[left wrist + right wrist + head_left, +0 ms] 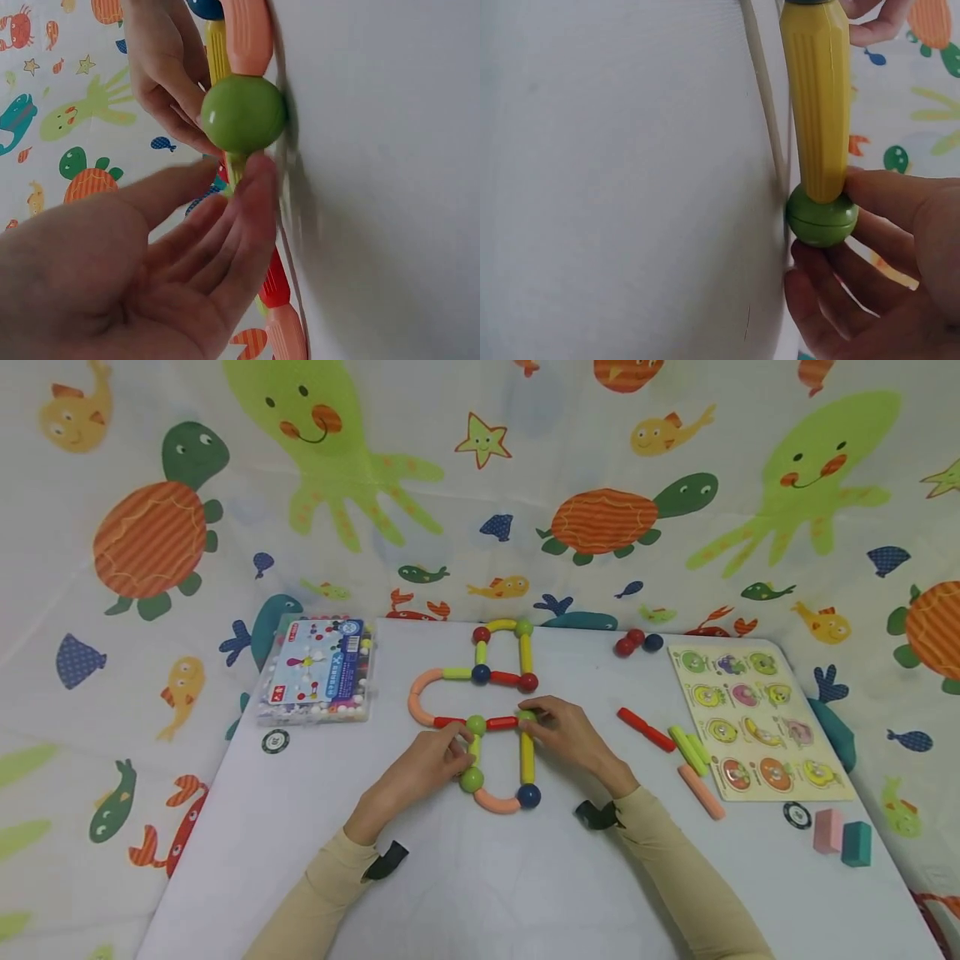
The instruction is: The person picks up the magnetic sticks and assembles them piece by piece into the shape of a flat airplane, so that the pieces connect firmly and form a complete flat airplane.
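Note:
A figure of magnetic rods and balls lies on the white table. My left hand [420, 772] pinches a short light-green rod [475, 748] just above the lower-left green ball [471, 779]; in the left wrist view its fingertips partly hide that rod, beside the green ball [244, 114]. With thumb and fingers, my right hand [570, 733] holds another green ball [822, 216] at the top end of a long yellow rod [819, 105]. A curved peach rod [498, 803] links the lower-left ball to a dark blue ball [528, 796]. Red rods [502, 723] run across the figure's middle.
Spare red rods [647, 729], light-green rods [688, 750] and a peach rod [701, 792] lie right of the figure. Beyond them are a fruit puzzle board [806, 781] and two blocks [857, 843]. A clear plastic box [315, 668] sits back left; loose balls [636, 637] lie at the back.

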`<state>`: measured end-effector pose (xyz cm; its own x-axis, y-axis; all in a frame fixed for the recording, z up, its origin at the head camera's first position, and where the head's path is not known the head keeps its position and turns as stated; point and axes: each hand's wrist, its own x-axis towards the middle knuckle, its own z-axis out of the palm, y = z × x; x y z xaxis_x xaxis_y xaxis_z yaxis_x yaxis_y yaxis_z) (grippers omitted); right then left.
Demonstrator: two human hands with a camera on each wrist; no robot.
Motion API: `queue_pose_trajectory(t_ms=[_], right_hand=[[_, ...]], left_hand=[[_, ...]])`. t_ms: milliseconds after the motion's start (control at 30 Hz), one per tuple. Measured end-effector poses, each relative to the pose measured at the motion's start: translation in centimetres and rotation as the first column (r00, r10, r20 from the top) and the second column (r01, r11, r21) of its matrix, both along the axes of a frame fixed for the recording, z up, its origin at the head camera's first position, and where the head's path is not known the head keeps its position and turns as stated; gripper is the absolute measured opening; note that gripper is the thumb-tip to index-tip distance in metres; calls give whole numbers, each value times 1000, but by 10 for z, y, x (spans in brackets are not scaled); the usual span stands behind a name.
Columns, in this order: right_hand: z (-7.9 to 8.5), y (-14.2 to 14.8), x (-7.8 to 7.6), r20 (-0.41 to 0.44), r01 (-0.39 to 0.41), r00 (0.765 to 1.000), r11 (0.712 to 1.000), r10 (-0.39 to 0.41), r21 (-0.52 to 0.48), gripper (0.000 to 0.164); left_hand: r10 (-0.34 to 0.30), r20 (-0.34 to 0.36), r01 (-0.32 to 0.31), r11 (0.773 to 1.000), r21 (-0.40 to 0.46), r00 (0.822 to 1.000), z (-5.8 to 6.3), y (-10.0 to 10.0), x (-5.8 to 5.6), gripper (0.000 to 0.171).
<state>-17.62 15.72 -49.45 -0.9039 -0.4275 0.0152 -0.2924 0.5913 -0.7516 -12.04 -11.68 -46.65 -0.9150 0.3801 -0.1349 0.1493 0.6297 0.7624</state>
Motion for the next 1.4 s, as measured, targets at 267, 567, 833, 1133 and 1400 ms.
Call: queue_pose_trajectory(t_ms=[267,567,833,1133,1400], right_hand=[[2,-3,-13,-57,202,977,978,-205,-51,37],[2,-13,-34,25,230,973,972,-229,-36,40],[1,-25,-42,25,200,980,978,-199,-53,41],[2,-35,-44,33,184,983,982,-183,-38,46],[3,-34,-43,59,148,987,989,-147,-6,62]], left_hand=[[108,-374,-171,975,-141,921,-8,-8,-9,26],[77,-365,-151,972,-180,928,-18,-14,-12,30],[114,-349,-190,963,-193,930,-14,-25,-16,30],[128,-295,-187,966,-180,947,-12,-35,-19,30],[127,-305,-192,962,-194,944,-12,-35,-19,30]])
